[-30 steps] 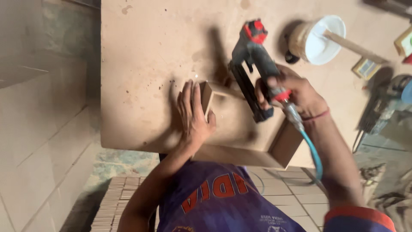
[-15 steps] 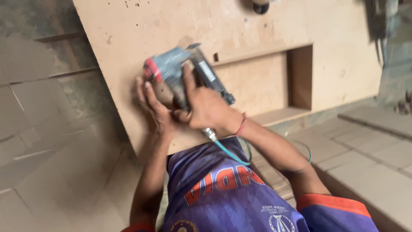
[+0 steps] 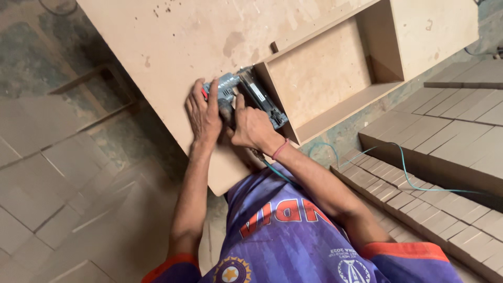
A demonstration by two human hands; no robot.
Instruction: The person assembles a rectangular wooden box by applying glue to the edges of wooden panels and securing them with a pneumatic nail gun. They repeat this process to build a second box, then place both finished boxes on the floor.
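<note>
A grey and black pneumatic nail gun (image 3: 246,97) with a red cap lies against the left wall of a shallow recessed box (image 3: 319,78) built on a large tan fibreboard panel (image 3: 173,57). My right hand (image 3: 254,128) is wrapped round the gun's handle. My left hand (image 3: 203,112) rests flat on the panel and presses against the gun's back end. A thin teal air hose (image 3: 403,173) runs from the gun past my right arm and off to the right.
Stacks of cut fibreboard strips (image 3: 419,199) and flat boards (image 3: 461,126) lie at the right. More board pieces (image 3: 63,173) cover the floor at the left. A wooden frame (image 3: 105,94) lies on the floor beyond the panel's left edge.
The view has swung and pulled back. The nail gun has moved down against the recessed box's wall. My left hand has shifted onto the gun's back end; my right hand keeps its grip.
</note>
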